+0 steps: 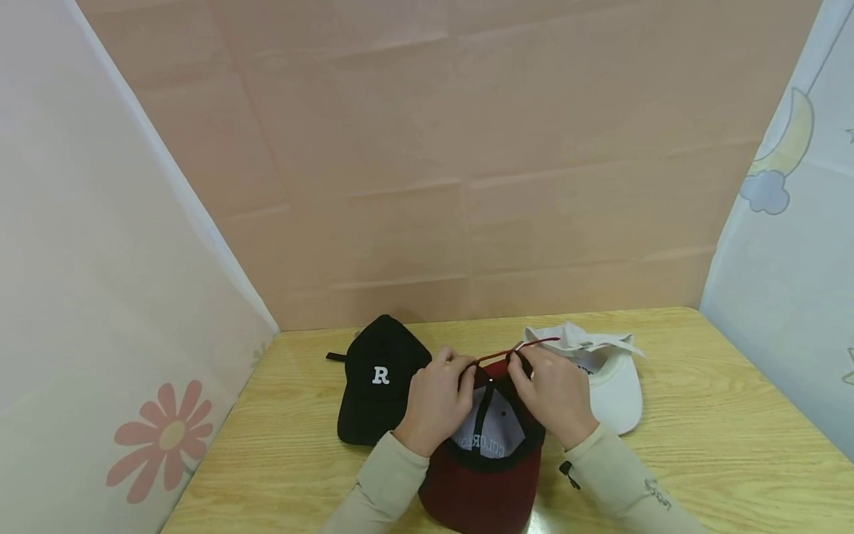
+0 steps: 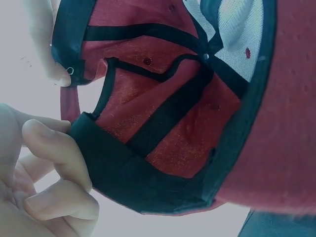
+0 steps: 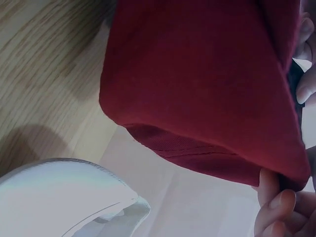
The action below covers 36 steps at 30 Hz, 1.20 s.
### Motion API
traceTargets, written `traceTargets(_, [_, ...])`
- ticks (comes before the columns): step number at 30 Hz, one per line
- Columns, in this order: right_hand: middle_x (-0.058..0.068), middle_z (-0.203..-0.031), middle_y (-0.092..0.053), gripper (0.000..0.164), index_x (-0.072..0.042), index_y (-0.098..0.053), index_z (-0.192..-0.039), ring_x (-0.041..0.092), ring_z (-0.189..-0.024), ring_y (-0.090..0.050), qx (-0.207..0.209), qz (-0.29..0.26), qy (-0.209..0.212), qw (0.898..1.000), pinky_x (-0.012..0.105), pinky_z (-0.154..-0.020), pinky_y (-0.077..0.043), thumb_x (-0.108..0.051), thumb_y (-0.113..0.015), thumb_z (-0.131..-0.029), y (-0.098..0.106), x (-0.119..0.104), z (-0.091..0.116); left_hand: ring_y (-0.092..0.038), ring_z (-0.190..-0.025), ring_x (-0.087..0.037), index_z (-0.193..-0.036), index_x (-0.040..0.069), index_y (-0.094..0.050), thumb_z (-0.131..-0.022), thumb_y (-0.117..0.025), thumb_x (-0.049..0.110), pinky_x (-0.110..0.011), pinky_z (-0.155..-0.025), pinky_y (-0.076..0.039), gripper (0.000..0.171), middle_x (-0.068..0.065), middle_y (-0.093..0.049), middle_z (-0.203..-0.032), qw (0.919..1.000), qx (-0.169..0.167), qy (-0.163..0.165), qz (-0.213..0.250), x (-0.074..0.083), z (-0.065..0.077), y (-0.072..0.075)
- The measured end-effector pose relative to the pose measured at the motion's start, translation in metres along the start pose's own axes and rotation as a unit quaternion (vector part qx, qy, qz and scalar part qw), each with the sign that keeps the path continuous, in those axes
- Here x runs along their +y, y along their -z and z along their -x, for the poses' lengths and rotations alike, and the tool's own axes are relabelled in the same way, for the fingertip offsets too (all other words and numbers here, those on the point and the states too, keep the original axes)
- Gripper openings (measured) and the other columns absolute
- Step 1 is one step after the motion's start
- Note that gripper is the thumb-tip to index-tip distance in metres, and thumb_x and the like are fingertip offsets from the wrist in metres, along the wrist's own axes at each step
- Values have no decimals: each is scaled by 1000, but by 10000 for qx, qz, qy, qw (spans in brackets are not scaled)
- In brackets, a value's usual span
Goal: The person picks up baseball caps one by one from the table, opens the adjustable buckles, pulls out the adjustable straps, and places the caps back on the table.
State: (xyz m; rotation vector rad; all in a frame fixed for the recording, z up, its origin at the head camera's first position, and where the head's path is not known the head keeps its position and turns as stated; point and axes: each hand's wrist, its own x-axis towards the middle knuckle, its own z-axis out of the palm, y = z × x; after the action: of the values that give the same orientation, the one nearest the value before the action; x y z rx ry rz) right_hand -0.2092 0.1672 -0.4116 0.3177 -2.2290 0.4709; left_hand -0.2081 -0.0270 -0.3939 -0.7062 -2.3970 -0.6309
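Note:
A dark red baseball cap [image 1: 482,495] is held brim toward me, its inside showing black bands and pale mesh panels. My left hand [image 1: 437,400] grips one side of its rear opening; in the left wrist view, that hand's fingers [image 2: 61,158] pinch the black sweatband [image 2: 128,173]. On the other side of the opening, my right hand [image 1: 557,389] pinches the cap's edge beside the strap. The thin red strap [image 1: 497,357] spans between the hands, and its loose end points right. In the right wrist view, fingers [image 3: 279,207] hold the edge of the red crown [image 3: 202,84].
To the left lies a black cap [image 1: 383,408] with a white R. A white cap [image 1: 620,397] lies at the right, inside partly showing, just behind my right hand. They are on a wood-grain table [image 1: 700,430], with a brown paper backdrop [image 1: 467,163] behind.

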Motion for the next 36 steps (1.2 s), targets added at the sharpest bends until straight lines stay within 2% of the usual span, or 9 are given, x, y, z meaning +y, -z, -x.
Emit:
traceTargets(9, [7, -64, -65, 14, -10, -69, -76, 22, -47, -56, -60, -10, -180, 9998, 33, -38, -37, -17, -68, -88, 1, -1, -1, -50, -51, -7, -102, 12, -78, -97, -65, 19, -19, -46, -41, 15, -1, -62, -87, 10000, 8, 11, 18, 0, 0, 0])
traceTargets(21, [4, -60, -60, 15, -12, -68, -75, 15, -44, -48, -254, -110, -360, 9990, 30, -38, -33, -18, -67, -89, 1, 0, -3, -50, -50, -7, -103, 13, -78, -98, -64, 20, -18, -46, -39, 17, 0, -63, -89, 10000, -7, 53, 41, -2, -1, 0])
traceTargets(27, [4, -60, -60, 16, -11, -67, -74, 14, -43, -47, -219, -145, -358, 9990, 28, -38, -32, -17, -68, -89, 1, 0, -2, -51, -52, -7, -104, 13, -78, -98, -64, 20, -18, -47, -40, 17, 0, -63, -88, 10000, 18, 60, 31, -3, -1, 0])
traceTargets(36, [9, -65, -67, 15, -7, -73, -82, 19, -43, -51, -220, -147, -481, 9985, 31, -36, -34, -18, -66, -90, 2, 1, -3, -49, -51, -5, -105, 13, -78, -98, -64, 19, -17, -46, -38, 17, 0, -63, -87, 9999, 36, 103, 125, -5, -1, -1])
